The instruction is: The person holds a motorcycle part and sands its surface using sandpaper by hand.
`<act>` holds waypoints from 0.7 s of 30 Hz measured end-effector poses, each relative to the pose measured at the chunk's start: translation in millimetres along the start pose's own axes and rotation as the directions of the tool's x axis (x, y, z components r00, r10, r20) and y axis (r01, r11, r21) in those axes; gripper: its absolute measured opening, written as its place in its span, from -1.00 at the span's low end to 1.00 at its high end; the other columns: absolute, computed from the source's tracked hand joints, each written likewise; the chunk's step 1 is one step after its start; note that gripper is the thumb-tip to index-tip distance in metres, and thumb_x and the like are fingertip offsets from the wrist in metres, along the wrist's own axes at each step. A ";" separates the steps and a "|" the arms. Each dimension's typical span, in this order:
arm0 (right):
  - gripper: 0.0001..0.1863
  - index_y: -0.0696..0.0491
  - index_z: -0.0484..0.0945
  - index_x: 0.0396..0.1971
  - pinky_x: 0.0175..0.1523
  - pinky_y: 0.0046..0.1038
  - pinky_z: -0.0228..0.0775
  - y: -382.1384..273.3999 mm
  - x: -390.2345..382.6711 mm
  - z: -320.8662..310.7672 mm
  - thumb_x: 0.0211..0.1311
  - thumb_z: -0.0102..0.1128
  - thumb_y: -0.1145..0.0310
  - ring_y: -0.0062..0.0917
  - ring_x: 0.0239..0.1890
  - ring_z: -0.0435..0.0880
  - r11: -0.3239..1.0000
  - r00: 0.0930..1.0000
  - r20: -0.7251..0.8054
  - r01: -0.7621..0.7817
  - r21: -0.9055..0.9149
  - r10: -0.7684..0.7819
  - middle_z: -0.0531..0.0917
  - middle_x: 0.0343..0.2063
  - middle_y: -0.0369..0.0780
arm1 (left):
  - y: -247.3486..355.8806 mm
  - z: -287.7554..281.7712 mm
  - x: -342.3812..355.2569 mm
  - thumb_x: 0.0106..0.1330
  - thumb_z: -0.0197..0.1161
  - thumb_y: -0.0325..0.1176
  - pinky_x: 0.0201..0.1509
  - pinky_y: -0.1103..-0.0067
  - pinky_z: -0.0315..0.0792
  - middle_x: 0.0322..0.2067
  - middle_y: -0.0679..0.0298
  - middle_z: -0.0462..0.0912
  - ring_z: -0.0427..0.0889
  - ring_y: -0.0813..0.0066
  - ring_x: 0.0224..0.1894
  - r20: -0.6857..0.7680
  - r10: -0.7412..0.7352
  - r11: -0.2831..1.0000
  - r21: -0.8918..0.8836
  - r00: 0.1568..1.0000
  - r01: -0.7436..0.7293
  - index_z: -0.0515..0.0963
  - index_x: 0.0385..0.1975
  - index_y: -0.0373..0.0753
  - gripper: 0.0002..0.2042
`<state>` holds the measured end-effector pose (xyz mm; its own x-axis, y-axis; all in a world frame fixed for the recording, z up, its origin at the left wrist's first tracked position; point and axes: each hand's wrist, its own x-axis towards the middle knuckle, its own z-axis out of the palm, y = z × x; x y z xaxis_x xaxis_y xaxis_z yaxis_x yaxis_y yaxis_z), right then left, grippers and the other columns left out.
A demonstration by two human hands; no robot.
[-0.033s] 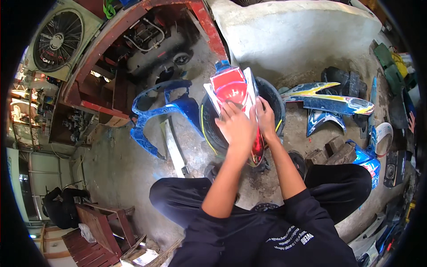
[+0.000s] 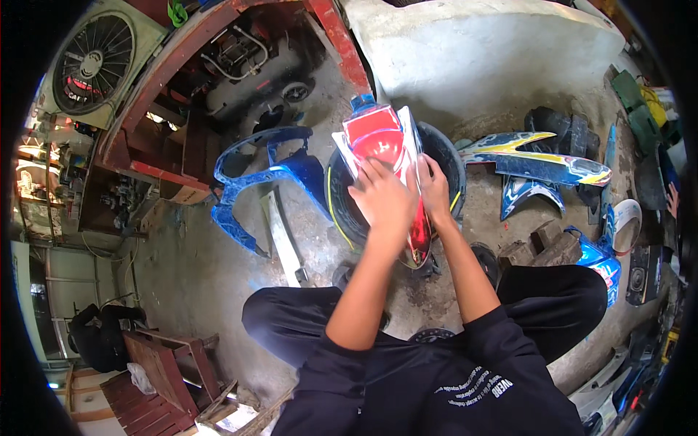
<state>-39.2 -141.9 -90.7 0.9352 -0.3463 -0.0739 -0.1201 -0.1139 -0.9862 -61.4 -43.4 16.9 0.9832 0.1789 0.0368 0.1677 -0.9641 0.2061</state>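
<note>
A long red-and-white plastic motorbike panel, with a blue tip at its far end, lies over a dark round tub between my knees. My left hand rests palm down on the middle of the panel, fingers apart across the red surface and slightly blurred. My right hand grips the panel's right edge beside it, fingers curled. The red lower end of the panel shows between my forearms.
Blue body panels lie left of the tub, beside a pale strip. Painted panels and wooden blocks are at the right. Further off are a compressor, a white wall, a wooden bench and a crouching person.
My left hand and forearm have shifted slightly up and left over the panel, and the panel sits a touch higher.
</note>
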 end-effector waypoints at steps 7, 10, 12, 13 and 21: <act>-0.41 0.11 0.56 0.14 0.14 -0.28 0.44 5.4 1.8 15.7 0.43 0.07 -0.10 -0.09 0.02 0.68 0.998 0.998 -0.016 0.062 0.013 -0.062 0.68 -0.08 0.14 | -12.1 8.7 18.0 0.43 -0.12 0.24 0.39 -0.03 0.15 0.34 -0.20 0.31 0.30 -0.05 0.40 -0.023 -0.108 0.994 0.023 0.994 0.108 0.27 0.30 -0.56 -0.17; -0.41 0.11 0.55 0.14 0.13 -0.28 0.44 5.3 5.2 4.3 0.43 0.07 -0.10 -0.10 0.02 0.68 0.999 0.999 -0.018 0.035 0.017 -0.035 0.68 -0.07 0.14 | -3.4 9.1 -9.8 0.44 -0.12 0.23 0.38 -0.02 0.19 0.34 -0.16 0.32 0.34 -0.01 0.38 -0.057 0.035 0.997 0.064 0.998 -0.031 0.29 0.31 -0.50 -0.20; -0.42 0.11 0.55 0.15 0.11 -0.27 0.45 3.4 5.1 6.6 0.43 0.07 -0.09 -0.10 0.02 0.69 0.997 0.997 -0.028 0.075 0.001 -0.075 0.68 -0.08 0.13 | -11.6 1.7 0.1 0.43 -0.10 0.20 0.36 -0.08 0.16 0.34 -0.15 0.33 0.33 -0.01 0.38 -0.056 0.000 0.997 -0.079 0.998 -0.004 0.24 0.34 -0.51 -0.20; -0.42 0.11 0.55 0.15 0.12 -0.27 0.45 -8.6 -1.8 8.8 0.43 0.07 -0.09 -0.09 0.03 0.68 1.000 1.000 0.008 0.028 0.002 -0.028 0.68 -0.07 0.14 | -18.1 -4.1 14.6 0.45 -0.11 0.19 0.34 -0.09 0.19 0.33 -0.11 0.35 0.34 0.04 0.39 -0.046 -0.073 0.992 -0.106 0.996 0.068 0.29 0.32 -0.48 -0.23; -0.40 0.13 0.54 0.15 0.15 -0.26 0.42 6.4 4.2 3.7 0.42 0.06 -0.09 -0.06 0.07 0.65 0.999 0.998 -0.026 0.052 -0.004 -0.052 0.66 -0.05 0.16 | -8.7 16.8 -5.5 0.43 -0.09 0.19 0.33 -0.07 0.20 0.32 -0.11 0.37 0.35 0.04 0.37 -0.119 0.023 0.999 0.026 0.993 -0.020 0.32 0.30 -0.47 -0.24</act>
<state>-34.8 -140.7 -97.9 0.9312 -0.3639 -0.0189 -0.0730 -0.1354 -0.9881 -67.1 -39.3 -1.5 0.9711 0.1791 0.1578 0.1501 -0.9722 0.1796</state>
